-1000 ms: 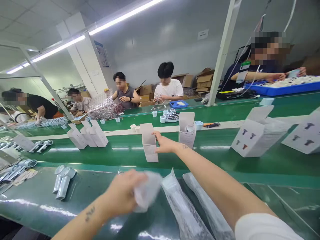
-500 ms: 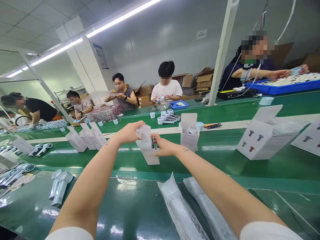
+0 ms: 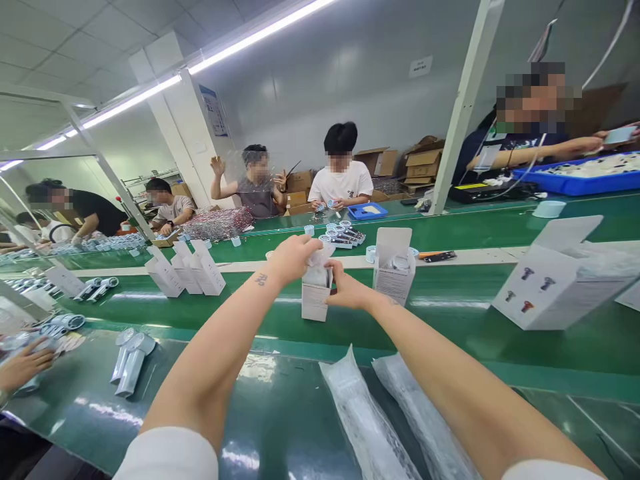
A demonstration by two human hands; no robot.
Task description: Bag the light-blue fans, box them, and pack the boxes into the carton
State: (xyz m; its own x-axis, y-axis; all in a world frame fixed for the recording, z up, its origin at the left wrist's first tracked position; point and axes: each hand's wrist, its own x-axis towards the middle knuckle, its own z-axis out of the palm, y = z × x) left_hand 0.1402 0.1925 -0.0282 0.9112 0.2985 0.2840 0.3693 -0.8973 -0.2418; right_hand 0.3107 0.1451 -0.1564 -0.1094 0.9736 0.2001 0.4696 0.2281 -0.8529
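A small white carton [image 3: 315, 303] stands upright on the green belt in front of me. From its top sticks out a bubble-wrapped item [image 3: 317, 270], partly inside the carton. My left hand [image 3: 299, 259] is closed on the upper end of that wrapped item. At the carton's right side, my right hand [image 3: 347, 288] grips its upper edge between thumb and fingers. What lies inside the wrap is hidden. Nearer to me, two long bubble-wrapped packages [image 3: 367, 417] lie on the bench below my right forearm.
Open white cartons stand right [image 3: 395, 280], left [image 3: 200, 270] and far right [image 3: 540, 293]. Light-blue handheld parts [image 3: 133, 363] lie on the bench at left. A co-worker's hand [image 3: 27, 365] reaches in at the left edge. Several co-workers sit across the belt.
The wrapped item sits lower and straighter in the carton, pushed down by my left hand. The view has shifted left, and a co-worker's hand has appeared at the left edge.
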